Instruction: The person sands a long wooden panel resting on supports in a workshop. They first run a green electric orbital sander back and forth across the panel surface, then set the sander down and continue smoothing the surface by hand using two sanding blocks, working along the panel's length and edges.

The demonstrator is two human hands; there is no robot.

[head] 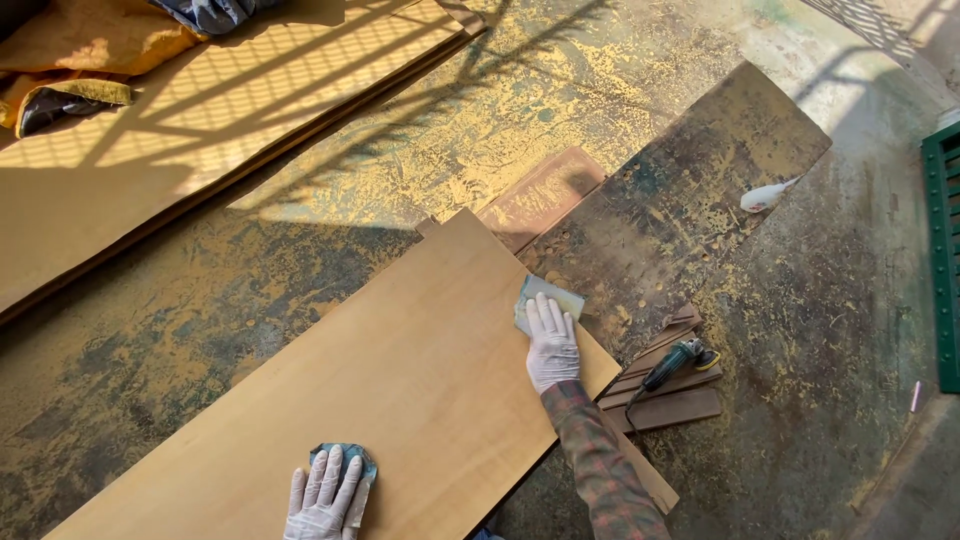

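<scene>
A long light-brown wooden board (400,380) lies diagonally across a stained floor. My right hand (551,345), in a white glove with a plaid sleeve behind it, presses flat on a pale sanding pad (552,297) near the board's far right edge. At the bottom of the view my left hand (322,497), also gloved, rests flat on a dark teal sanding pad (364,465) on the board's near part. Both hands lie palm down with fingers spread over their pads.
An angle grinder (678,360) with a cord sits on several dark wood strips (672,398) right of the board. A dark stained panel (680,200) lies beyond, with a white object (765,197) on it. Large plywood sheets (180,130) lie top left under cloth (80,60). A green frame (942,260) stands at the right.
</scene>
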